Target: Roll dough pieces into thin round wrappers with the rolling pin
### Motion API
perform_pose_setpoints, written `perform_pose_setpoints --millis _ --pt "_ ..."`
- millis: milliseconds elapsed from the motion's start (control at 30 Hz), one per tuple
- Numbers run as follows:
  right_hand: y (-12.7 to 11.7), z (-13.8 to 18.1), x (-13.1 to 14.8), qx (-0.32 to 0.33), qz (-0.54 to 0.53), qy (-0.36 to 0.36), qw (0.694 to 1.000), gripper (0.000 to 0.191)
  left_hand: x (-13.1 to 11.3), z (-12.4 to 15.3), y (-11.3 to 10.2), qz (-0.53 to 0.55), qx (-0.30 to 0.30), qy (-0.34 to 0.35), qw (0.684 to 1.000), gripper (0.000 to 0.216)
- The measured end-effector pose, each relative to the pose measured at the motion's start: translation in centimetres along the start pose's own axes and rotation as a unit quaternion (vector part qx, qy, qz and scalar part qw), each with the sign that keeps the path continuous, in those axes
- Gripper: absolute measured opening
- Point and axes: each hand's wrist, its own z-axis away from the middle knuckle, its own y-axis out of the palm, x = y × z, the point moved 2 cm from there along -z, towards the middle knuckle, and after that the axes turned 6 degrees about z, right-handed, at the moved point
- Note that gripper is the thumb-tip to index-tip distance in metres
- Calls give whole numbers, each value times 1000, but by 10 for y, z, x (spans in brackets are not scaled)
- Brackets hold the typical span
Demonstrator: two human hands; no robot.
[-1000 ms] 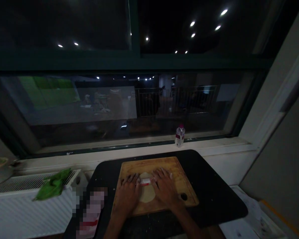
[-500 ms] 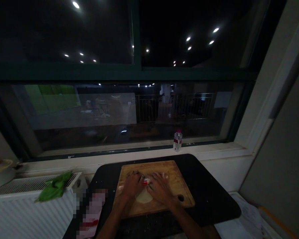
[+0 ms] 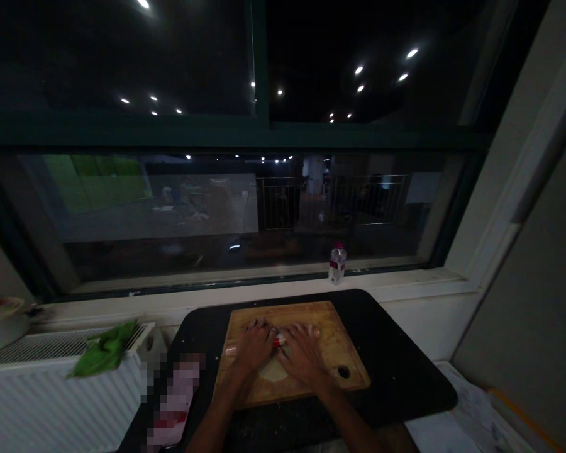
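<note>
A rolling pin (image 3: 279, 342) with a red-and-white band lies crosswise on a wooden cutting board (image 3: 302, 391). My left hand (image 3: 255, 345) is laid over its left part with the fingers bent across it. The right part is under my right hand (image 3: 304, 349), whose fingers also curve over the top. Only the banded middle and the pale ends of the pin show; the rest is hidden by my hands. A flat, pale round of dough (image 3: 272, 371) lies on the board between my wrists, its far edge reaching under the pin and hands.
The board rests on a black tabletop (image 3: 396, 377) below a window. On the sill stands a small plastic bottle (image 3: 337, 264). A green cloth (image 3: 104, 352) hangs over the white radiator (image 3: 66, 409) at left. A blurred-out phone-like object (image 3: 177, 402) lies at the table's left edge; papers (image 3: 471, 402) are at right.
Both hands stay over the rolling pin and have shifted only slightly; they were more blurred before. The view has tilted a little. The dough looks the same.
</note>
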Motion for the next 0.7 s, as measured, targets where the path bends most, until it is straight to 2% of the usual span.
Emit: perform_pose_setpoints --millis 300,700 --pt "2 0 0 9 -15 8 1000 42 2 -20 6 43 11 20 999 38" --pt "-2 0 2 26 -1 8 1000 53 -7 -10 -1 33 17 11 999 42"
